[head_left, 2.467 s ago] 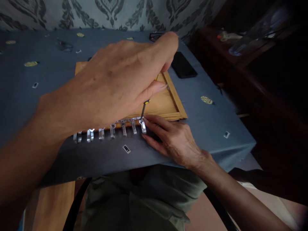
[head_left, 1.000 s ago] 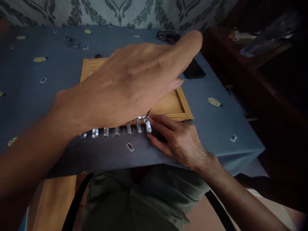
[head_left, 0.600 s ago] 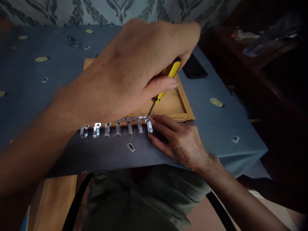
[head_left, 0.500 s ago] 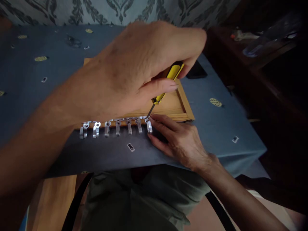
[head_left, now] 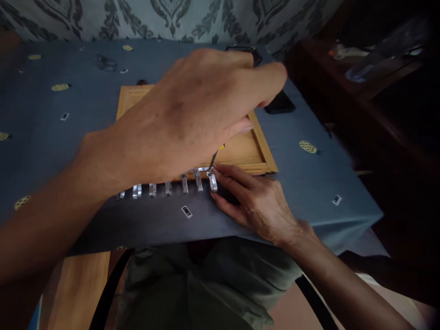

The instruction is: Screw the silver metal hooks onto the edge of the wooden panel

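My left hand [head_left: 192,110] is closed round a yellow-and-black screwdriver [head_left: 222,147], whose handle it mostly hides. The shaft slants down to the metal hook [head_left: 213,181] at the right end of a row. Several silver hooks [head_left: 185,183] hang along the front edge of a shallow wooden frame [head_left: 264,146]. Beside the end hook, my right hand [head_left: 264,201] pinches it with thumb and fingertips. My left wrist and forearm cover the tops of the left hooks.
A blue patterned cloth [head_left: 309,183] covers the table. Behind the frame lie a black phone [head_left: 280,103], another dark object [head_left: 245,49] and a small clear item [head_left: 106,62]. At the right stands dark furniture with a plastic bottle [head_left: 360,71].
My left hand has turned and lowered over the screwdriver, hiding more of its handle and the left hooks. The frame's back left corner now shows. My right hand has hardly moved.
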{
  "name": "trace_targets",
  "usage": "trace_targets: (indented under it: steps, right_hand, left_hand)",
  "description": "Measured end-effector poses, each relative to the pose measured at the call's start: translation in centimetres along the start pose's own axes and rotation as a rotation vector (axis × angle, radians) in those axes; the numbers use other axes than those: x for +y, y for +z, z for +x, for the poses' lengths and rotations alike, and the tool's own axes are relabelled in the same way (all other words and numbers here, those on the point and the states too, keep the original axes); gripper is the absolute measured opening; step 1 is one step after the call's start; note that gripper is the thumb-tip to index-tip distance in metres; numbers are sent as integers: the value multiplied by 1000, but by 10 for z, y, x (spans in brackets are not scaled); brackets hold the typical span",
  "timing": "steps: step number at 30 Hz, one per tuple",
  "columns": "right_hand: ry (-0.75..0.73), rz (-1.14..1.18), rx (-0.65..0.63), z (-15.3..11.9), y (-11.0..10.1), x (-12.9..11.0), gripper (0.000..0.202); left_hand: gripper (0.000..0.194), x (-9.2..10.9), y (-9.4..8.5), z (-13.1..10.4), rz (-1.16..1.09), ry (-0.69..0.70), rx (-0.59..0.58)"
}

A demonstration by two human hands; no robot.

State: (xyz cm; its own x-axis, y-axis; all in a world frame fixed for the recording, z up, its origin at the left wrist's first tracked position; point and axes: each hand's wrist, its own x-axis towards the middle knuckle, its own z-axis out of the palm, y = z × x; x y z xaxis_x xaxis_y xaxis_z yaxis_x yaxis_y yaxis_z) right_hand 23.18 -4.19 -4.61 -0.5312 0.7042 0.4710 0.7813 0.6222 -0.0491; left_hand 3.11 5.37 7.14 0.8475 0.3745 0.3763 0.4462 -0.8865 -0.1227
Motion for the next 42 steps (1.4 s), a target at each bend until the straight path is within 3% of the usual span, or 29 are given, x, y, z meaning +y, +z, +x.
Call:
trace_targets:
  steps: [8,12,16,19,23,28,37,39,42]
  right_hand:
    - [7,-2,-23,0,0,0,32]
    - [11,2,-24,-1,1,1,31]
    - [8,-3,-5,-1,1,2,31]
    - [10,3,-13,-1,1,2,31]
    - [-3,0,3,1,0,1,31]
    - [-22,-4,30,2,0,1,31]
    - [-3,-9,14,0,1,1,31]
    - [-9,0,13,1,2,1,31]
    - [-14,17,22,1,2,0,30]
  left_hand:
    - [36,4,-2,-6,-226,-151,96]
    - [28,6,7,-5,-402,-200,178]
    - [15,1,10,-5,-358,-152,208]
    - [15,-4,8,-6,-326,-78,187]
    - [20,-5,8,-7,-337,-92,141]
    - [30,3,10,-5,-248,-88,191]
    - [27,-4,-3,-11,-212,-42,126]
    - [27,-2,-4,-9,-186,-78,111]
    - [31,7,-5,1,-36,-218,-30]
